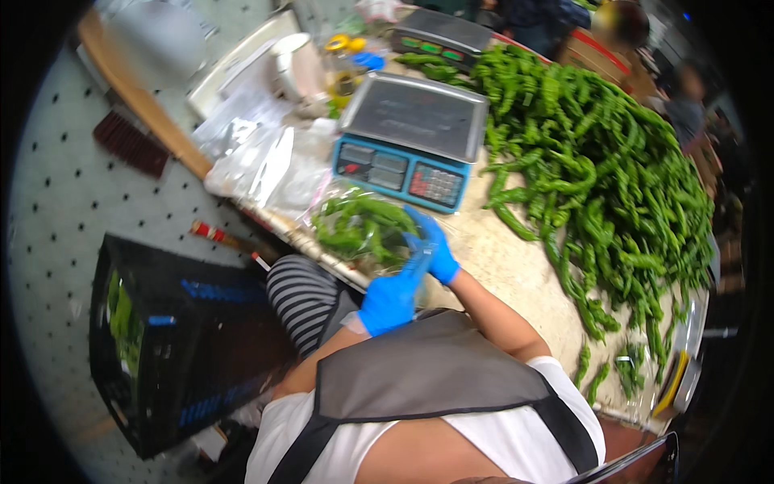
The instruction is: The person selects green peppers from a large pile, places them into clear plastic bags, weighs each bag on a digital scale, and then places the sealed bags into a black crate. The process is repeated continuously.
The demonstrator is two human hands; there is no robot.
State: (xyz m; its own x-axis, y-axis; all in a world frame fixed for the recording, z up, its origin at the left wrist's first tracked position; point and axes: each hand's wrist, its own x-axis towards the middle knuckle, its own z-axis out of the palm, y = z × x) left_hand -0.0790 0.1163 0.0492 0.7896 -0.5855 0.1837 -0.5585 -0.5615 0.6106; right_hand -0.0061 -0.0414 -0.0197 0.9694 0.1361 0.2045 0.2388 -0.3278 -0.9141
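A clear plastic bag of green peppers lies on the near left edge of the table, in front of a blue price scale. Both of my hands wear blue gloves and meet at the bag's right end. My left hand grips the gathered plastic there, its fingers pointing away from me. Close against it, my right hand also holds the bag, with one finger stretched along its side. Motion blur and overlapping fingers hide the exact grip. The scale's metal pan carries nothing.
Loose long green peppers form a large heap on the right of the table. Clear plastic bags lie at the left, near a white mug. A black crate stands beside my leg. Beyond the table, other people are blurred.
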